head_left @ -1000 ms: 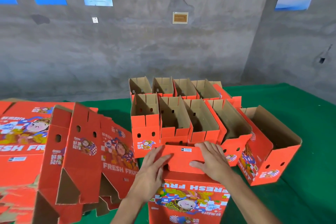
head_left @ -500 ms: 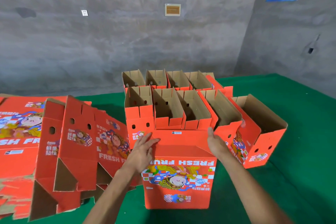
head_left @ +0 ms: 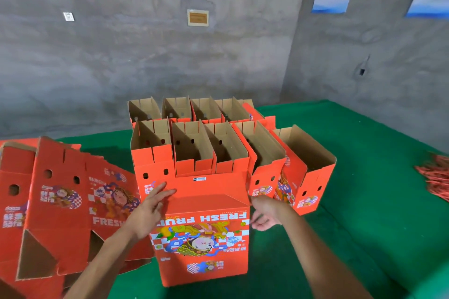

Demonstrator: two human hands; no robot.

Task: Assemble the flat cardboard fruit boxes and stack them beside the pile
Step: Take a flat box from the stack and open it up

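Note:
An orange fruit box stands upside down in front of me on the green mat, its bottom flaps folded shut on top and its print inverted. My left hand lies with straight fingers at the box's upper left corner, fingertips on the folded flap. My right hand is at the upper right corner with fingers loosely bent, holding nothing. Behind the box stand several assembled open-topped boxes in two rows. A pile of flat box blanks lies to the left.
The green mat covers the floor up to grey concrete walls. A heap of orange-red strips lies at the right edge. Posters hang on the walls.
Both hands pressed the box's flaps closed on top, then slid out to its upper corners. The flaps now lie flat, and my right hand has come off the box's edge.

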